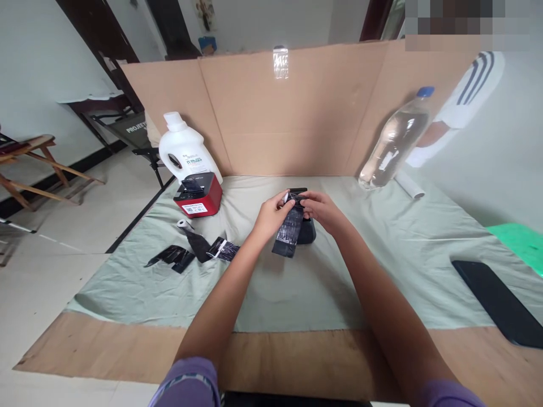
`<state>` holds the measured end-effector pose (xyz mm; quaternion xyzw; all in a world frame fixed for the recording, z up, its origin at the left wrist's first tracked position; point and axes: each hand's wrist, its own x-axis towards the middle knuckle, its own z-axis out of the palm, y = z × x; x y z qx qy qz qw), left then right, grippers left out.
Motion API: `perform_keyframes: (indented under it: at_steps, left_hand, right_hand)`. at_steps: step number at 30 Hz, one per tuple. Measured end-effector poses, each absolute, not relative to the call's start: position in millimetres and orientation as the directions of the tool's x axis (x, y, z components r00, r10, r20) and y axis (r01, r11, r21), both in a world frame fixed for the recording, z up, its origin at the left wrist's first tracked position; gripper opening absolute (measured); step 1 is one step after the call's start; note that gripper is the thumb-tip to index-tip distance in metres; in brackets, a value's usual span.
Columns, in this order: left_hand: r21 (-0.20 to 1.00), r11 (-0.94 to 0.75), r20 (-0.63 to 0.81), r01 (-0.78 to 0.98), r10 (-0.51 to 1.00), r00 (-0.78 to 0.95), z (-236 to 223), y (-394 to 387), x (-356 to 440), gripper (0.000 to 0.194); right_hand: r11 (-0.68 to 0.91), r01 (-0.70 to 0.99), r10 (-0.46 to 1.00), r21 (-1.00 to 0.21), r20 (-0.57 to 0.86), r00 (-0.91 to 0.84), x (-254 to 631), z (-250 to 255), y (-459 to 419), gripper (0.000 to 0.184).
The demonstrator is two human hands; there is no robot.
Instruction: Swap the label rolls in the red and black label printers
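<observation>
My left hand (271,216) and my right hand (321,210) are closed on a small roll of paper (289,233) near the middle of the cloth. The roll's white end shows by my left fingertips, and its blackened strip with white streaks hangs toward me. Right behind the strip sits a black device (307,234), largely covered by the paper and my hands; its kind I cannot make out. Left of my left forearm lies a second small roll (185,225) with a dark strip trailing from it. Crumpled black paper strips (173,257) lie around that one.
A red and black box (199,195) stands before a white detergent jug (186,148) at left. Cardboard panels (288,124) close the back. Toward the right are a clear bottle (396,141), a white tube (409,185), a black phone (498,299) and a person's sleeve (477,85).
</observation>
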<state>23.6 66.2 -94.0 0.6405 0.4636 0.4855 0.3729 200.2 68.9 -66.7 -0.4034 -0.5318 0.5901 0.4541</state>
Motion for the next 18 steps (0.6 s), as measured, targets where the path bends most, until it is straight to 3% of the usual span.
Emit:
perform_keyframes:
  at_steps: [2, 8, 14, 18]
  left_hand:
    - [0.906, -0.32, 0.307, 0.279, 0.948, 0.091, -93, 66, 25, 0.053]
    - [0.862, -0.34, 0.341, 0.377, 0.938, 0.067, -84, 57, 27, 0.045]
    - [0.9, -0.3, 0.277, 0.315, 0.954, 0.118, -88, 57, 29, 0.029]
    - [0.937, -0.207, 0.178, 0.28, 0.976, 0.127, -101, 64, 31, 0.044]
  right_hand:
    - [0.05, -0.007, 0.952, -0.999, 0.05, -0.301, 201, -69, 70, 0.028]
    - [0.306, 0.253, 0.927, -0.918, 0.227, -0.298, 192, -91, 77, 0.059]
    - [0.435, 0.402, 0.893, -0.805, 0.33, -0.306, 190, -100, 80, 0.051]
    - [0.489, 0.529, 0.872, -0.694, 0.394, -0.29, 198, -94, 81, 0.041]
